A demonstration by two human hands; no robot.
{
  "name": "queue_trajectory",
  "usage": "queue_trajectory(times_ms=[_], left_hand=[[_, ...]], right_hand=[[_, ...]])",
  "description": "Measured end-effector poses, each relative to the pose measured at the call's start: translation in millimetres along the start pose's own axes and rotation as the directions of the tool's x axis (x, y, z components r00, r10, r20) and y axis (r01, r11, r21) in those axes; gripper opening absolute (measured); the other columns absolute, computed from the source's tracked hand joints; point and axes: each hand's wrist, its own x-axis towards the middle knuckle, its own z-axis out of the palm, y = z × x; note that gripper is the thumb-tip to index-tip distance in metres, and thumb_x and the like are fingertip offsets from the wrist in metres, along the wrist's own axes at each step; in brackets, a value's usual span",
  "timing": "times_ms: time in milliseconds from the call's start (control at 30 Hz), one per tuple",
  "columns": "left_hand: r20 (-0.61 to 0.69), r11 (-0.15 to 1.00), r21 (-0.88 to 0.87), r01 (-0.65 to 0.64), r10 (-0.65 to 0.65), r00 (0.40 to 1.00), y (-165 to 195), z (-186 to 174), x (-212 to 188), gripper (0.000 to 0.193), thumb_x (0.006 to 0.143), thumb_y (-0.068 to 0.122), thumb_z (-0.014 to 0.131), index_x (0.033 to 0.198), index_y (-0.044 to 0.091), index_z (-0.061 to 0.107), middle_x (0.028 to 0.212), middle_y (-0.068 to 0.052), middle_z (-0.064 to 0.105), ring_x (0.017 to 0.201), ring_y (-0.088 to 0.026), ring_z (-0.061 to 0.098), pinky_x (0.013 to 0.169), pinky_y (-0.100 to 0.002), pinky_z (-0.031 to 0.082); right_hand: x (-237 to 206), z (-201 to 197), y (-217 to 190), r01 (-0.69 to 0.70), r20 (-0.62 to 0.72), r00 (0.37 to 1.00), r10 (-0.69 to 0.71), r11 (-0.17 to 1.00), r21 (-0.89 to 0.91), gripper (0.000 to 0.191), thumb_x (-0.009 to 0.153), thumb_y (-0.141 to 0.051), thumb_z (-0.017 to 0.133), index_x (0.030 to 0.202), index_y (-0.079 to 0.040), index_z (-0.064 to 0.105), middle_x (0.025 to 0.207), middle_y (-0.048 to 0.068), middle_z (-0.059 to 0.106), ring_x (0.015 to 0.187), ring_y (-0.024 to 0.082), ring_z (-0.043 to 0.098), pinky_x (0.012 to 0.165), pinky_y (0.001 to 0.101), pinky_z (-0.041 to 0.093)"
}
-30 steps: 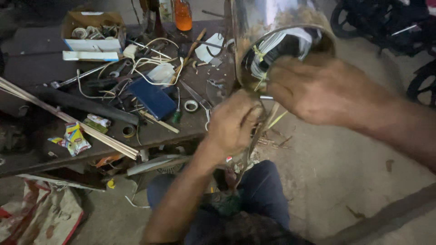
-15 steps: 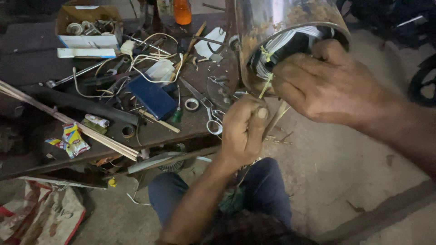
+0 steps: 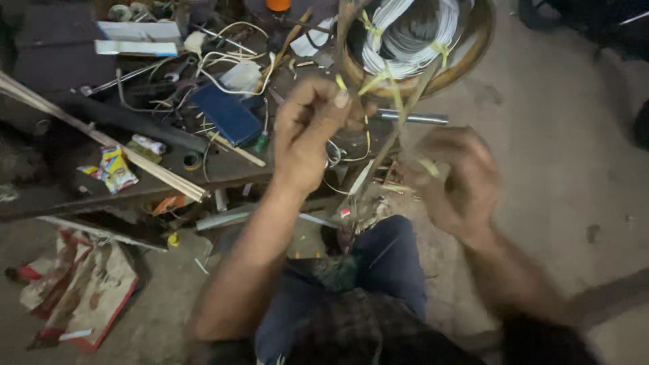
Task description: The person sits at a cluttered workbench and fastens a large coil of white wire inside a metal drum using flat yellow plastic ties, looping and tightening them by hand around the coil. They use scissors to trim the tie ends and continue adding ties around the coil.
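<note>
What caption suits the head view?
Left hand pinches a yellow strip by a white wire coil; right hand blurred.

Single head-worn view, looking steeply down, close above cluttered workbench (image 3: 40,196)

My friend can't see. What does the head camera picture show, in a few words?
Two bare hands work at a round metal shell holding a coil of white wire tied with yellow strips. The left hand pinches a yellow strip; the right hand is blurred. A cluttered dark workbench sits behind.
</note>
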Motion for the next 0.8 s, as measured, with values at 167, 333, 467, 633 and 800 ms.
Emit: queue_trajectory(times_ms=[167,333,467,633,800], left_hand=[[-0.135,0.999,-0.001,0.046,-0.046,0.990,25,1,1,0.025,0.097,0.005,0.066,0.118,0.009,0.053,0.098,-0.005,0.070,0.082,-0.017,0.071,0.065,-0.028,0.054],[-0.023,0.712,0.646,-0.276,0.380,0.925,43,24,-13,0.035,0.103,0.003,0.076,0.128,0.003,0.051,0.112,-0.012,0.064,0.089,-0.015,0.062,0.074,-0.025,0.051],[0.144,0.394,0.851,-0.347,0.461,0.876,50,38,-19,0.040,0.102,0.008,0.076,0.131,0.007,0.048,0.115,-0.016,0.063,0.098,-0.027,0.069,0.083,-0.034,0.058],[0.054,0.256,0.962,-0.097,0.170,0.984,40,50,-17,0.053,0.097,0.024,0.077,0.135,0.003,0.049,0.107,-0.021,0.067,0.079,-0.039,0.073,0.066,-0.047,0.059],[0.109,0.184,0.970,-0.156,0.241,0.964,30,61,-4,0.051,0.094,0.015,0.071,0.140,0.011,0.051,0.106,-0.020,0.073,0.078,-0.040,0.074,0.064,-0.049,0.059]], right_hand=[[-55,64,86,-0.612,-0.094,0.569,0.817,0.496,0.616,0.015,0.111,-0.018,0.060,0.116,-0.004,0.061,0.097,0.009,0.064,0.080,0.018,0.060,0.065,0.0331,0.050],[-19,108,82,-0.303,0.285,0.904,0.320,0.948,-0.103,0.021,0.092,-0.016,0.073,0.110,-0.008,0.067,0.100,0.011,0.072,0.094,0.025,0.070,0.084,0.0387,0.056],[18,126,59,-0.129,0.406,0.892,0.198,0.973,-0.190,0.029,0.091,-0.021,0.069,0.117,-0.011,0.063,0.110,0.014,0.070,0.103,0.029,0.068,0.090,0.0405,0.055],[29,132,43,-0.279,0.248,0.939,0.239,0.950,0.141,0.040,0.093,-0.028,0.067,0.128,-0.011,0.055,0.120,0.017,0.065,0.109,0.035,0.065,0.092,0.0443,0.054],[20,128,50,-0.323,0.232,0.934,0.273,0.922,0.215,0.052,0.095,-0.036,0.064,0.139,-0.012,0.047,0.130,0.020,0.061,0.114,0.040,0.063,0.094,0.0481,0.052]])
